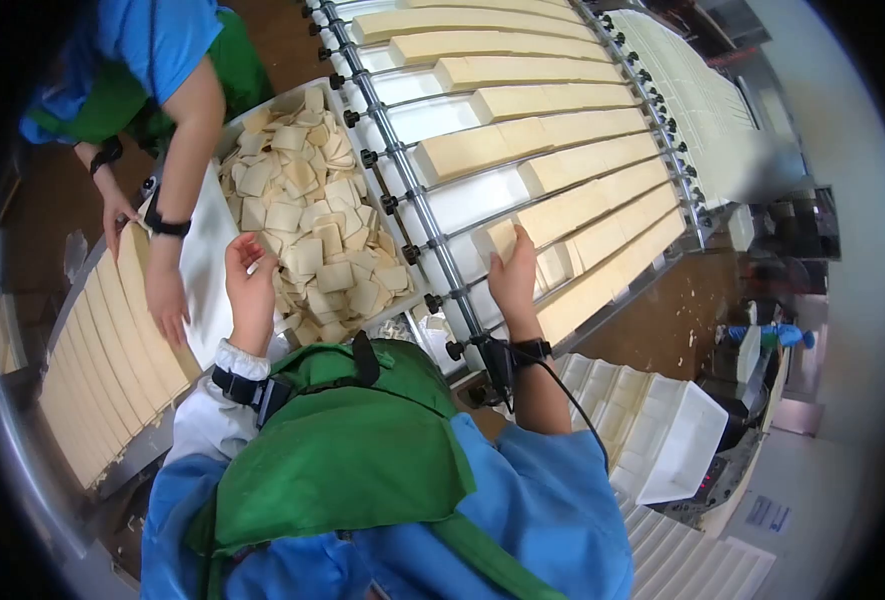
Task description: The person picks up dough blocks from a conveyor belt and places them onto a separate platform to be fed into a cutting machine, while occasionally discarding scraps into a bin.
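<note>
My right hand (515,280) is on the near end of a long pale-yellow block (592,198), its thumb and fingers gripping that end. The block looks like pressed tofu and lies in one of several rows divided by metal rods on a white-bottomed rack (467,205). Over the near-left edge of a white bin, my left hand (250,290) is raised with loosely curled fingers apart, and nothing shows in it. Thin, squarish pale pieces (307,215) fill the bin. Black knobs (390,204) line the rack's metal side rail.
At left, a co-worker's hands (167,300) touch long pale slabs (112,350) standing side by side. White compartmented trays (677,440) are stacked at lower right. Another pale-covered rack (677,100) stands at upper right, and a distant person (777,334) is at far right.
</note>
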The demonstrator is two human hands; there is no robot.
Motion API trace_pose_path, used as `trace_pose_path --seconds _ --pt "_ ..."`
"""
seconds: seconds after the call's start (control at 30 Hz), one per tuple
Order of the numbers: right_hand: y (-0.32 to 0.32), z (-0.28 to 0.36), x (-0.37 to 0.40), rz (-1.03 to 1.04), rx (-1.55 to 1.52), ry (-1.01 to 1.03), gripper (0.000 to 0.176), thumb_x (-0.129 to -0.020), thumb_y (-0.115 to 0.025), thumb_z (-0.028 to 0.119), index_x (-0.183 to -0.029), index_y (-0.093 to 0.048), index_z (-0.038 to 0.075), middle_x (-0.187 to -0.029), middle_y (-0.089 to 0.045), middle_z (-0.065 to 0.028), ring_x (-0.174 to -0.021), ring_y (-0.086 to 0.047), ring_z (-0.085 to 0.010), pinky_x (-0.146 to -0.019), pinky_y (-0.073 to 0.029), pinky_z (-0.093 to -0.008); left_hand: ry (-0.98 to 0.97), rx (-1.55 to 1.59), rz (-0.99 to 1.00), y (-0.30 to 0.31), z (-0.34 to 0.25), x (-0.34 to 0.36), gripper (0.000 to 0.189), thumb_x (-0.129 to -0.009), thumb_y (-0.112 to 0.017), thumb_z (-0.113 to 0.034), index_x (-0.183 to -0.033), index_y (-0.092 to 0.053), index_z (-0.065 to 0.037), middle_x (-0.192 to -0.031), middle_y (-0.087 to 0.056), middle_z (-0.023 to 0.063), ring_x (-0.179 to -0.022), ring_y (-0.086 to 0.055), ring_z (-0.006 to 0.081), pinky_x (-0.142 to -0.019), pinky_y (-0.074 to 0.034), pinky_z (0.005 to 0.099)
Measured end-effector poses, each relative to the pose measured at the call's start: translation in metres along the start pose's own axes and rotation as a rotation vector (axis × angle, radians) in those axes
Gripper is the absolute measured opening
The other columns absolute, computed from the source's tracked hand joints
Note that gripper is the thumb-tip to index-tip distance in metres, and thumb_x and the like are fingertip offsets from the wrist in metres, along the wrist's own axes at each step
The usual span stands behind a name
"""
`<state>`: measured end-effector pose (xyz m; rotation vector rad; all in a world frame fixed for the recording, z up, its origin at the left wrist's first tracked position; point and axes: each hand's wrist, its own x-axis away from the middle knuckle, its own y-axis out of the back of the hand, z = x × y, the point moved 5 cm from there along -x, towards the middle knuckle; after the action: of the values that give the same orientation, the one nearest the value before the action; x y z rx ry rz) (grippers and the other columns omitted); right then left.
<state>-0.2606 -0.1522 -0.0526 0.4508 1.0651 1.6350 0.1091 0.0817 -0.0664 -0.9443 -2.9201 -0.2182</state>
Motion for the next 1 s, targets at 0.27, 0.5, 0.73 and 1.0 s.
trace_pose_path --seconds 0.27,0.5,0.73,1.0 --pt "-0.005 0.021 -0.005 0.006 0.516 0.011 0.094 -0.078 -0.082 0.034 -0.148 -0.035 -0.008 -0.150 -0.043 -0.0270 -0.141 -0.039 -0.0407 -0.116 -0.031 -0.0560 -0.053 -0.064 0.144 0.008 -0.021 0.023 0.032 -0.087 -0.068 -0.003 -0.119 -0.060 -0.002 -0.113 -0.059 0.0071 -0.105 -0.057 0.0169 -0.092 -0.049 0.0300" --pt "-0.017 -0.035 -0.029 0.050 0.703 -0.258 0.117 -0.077 -0.076 0.062 -0.156 -0.024 -0.007 -0.162 -0.028 -0.0251 -0.153 -0.020 -0.0397 -0.119 -0.019 -0.0662 -0.259 -0.127 0.203 0.045 -0.055 0.046 0.028 -0.089 -0.066 -0.001 -0.116 -0.061 -0.003 -0.115 -0.060 0.0066 -0.107 -0.058 0.0174 -0.092 -0.049 0.0315" --pt "-0.005 0.145 -0.035 0.073 0.786 0.239 0.095 -0.085 -0.072 0.054 -0.151 -0.038 -0.006 -0.159 -0.034 -0.0245 -0.150 -0.026 -0.0442 -0.115 -0.021 -0.0706 -0.160 -0.127 -0.123 0.117 -0.029 0.057 0.031 -0.085 -0.069 0.000 -0.115 -0.061 -0.004 -0.104 -0.059 0.0051 -0.095 -0.060 0.0166 -0.084 -0.051 0.0285" --pt "-0.063 0.423 0.087 0.787 -0.201 1.105 0.070 -0.080 -0.079 0.025 -0.134 -0.051 -0.009 -0.135 -0.055 -0.0261 -0.127 -0.051 -0.0422 -0.112 -0.039 -0.0498 0.275 -0.135 -0.582 0.238 0.113 0.099 0.064 -0.078 -0.069 0.001 -0.137 -0.045 -0.007 -0.096 -0.064 0.0106 -0.080 -0.061 0.0155 -0.064 -0.050 0.0305"
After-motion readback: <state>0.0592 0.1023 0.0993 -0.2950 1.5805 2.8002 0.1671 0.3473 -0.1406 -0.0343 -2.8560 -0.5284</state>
